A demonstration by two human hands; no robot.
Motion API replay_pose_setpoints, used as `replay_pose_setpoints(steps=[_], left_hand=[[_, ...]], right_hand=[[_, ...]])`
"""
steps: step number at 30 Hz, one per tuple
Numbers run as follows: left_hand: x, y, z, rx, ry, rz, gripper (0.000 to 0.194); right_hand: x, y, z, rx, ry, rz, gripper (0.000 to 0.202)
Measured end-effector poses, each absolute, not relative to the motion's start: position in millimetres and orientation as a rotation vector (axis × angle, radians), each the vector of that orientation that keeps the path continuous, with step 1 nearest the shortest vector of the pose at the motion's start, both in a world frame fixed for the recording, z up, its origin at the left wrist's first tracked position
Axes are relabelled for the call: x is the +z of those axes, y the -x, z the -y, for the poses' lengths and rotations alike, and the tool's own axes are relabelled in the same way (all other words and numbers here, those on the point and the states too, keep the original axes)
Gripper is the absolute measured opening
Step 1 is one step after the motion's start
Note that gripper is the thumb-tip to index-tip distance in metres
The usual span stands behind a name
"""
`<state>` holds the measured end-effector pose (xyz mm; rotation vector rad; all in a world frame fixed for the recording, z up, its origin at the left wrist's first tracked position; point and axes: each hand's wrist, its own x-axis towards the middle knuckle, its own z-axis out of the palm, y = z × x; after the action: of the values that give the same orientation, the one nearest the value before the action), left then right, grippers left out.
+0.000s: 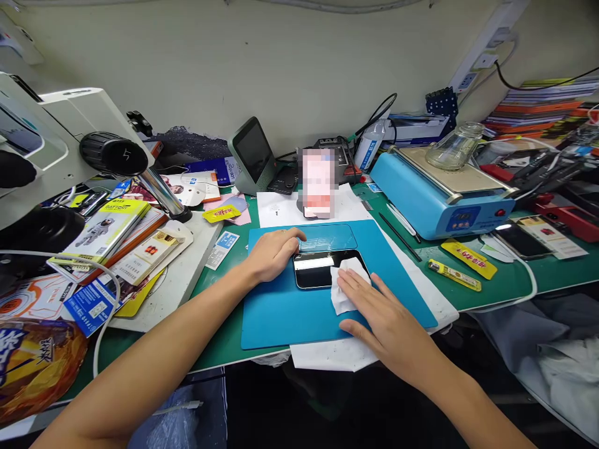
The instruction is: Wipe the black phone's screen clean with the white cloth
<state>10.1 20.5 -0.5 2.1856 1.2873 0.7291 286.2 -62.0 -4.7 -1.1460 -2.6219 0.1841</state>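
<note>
A smartphone with a dark, shiny screen lies flat on a blue mat. My left hand is closed at the phone's left end, its curled fingers against the edge. Over the right part of the screen, my right hand presses a white tissue under its fingers, with the thumb held apart. The tissue hides that end of the phone. Just behind the phone, a clear, phone-shaped sheet with streaks on it rests on the mat.
A blue heating machine carries a glass jar at the right. Nearby lie a black stick-like tool and a yellow cutter. Behind the mat stands an upright lit phone. Left are a microscope and stacked boxes.
</note>
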Motion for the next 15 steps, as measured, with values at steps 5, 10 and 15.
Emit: replay_pose_setpoints(steps=[5, 10, 15], left_hand=[[-2, -9, -20, 0.726, -2.18, -1.295, 0.046], [0, -10, -20, 0.716, -2.192, -1.292, 0.047], [0, -11, -20, 0.737, -2.177, -1.294, 0.046]], right_hand=[[-9, -294, 52, 0.1, 1.345, 2.63, 0.074], [-6, -273, 46, 0.129, 1.45, 2.629, 0.084], [8, -218, 44, 0.337, 1.387, 2.707, 0.098]])
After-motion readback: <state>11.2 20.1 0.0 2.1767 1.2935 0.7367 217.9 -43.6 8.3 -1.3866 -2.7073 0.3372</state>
